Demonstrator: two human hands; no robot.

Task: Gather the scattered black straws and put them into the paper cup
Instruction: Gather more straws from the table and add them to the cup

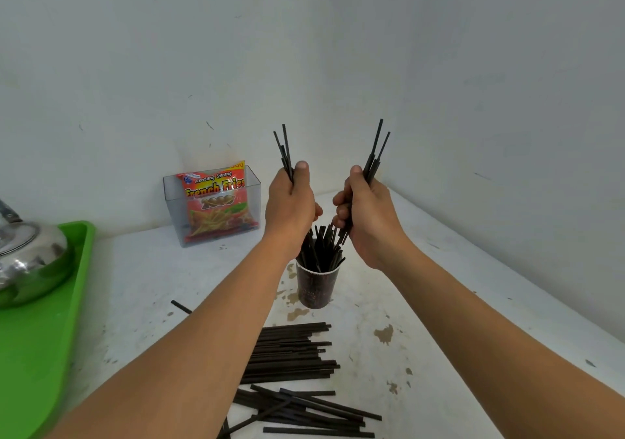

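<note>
A dark paper cup (317,289) stands on the white table with several black straws (323,247) sticking out of it. Just above the cup, my left hand (291,205) grips a bundle of black straws (285,152) that point up. My right hand (367,212) grips a second bundle of straws (376,151), its lower ends reaching down toward the cup's mouth. Many loose black straws (294,350) lie in a pile on the table in front of the cup, and more straws (304,411) are scattered nearer to me.
A clear plastic box (254,181) holding a French Fries snack bag (216,201) leans at the back wall. A green tray (37,337) at the left carries a steel kettle (27,256). One stray straw (181,306) lies left of my left forearm. Walls meet behind the cup.
</note>
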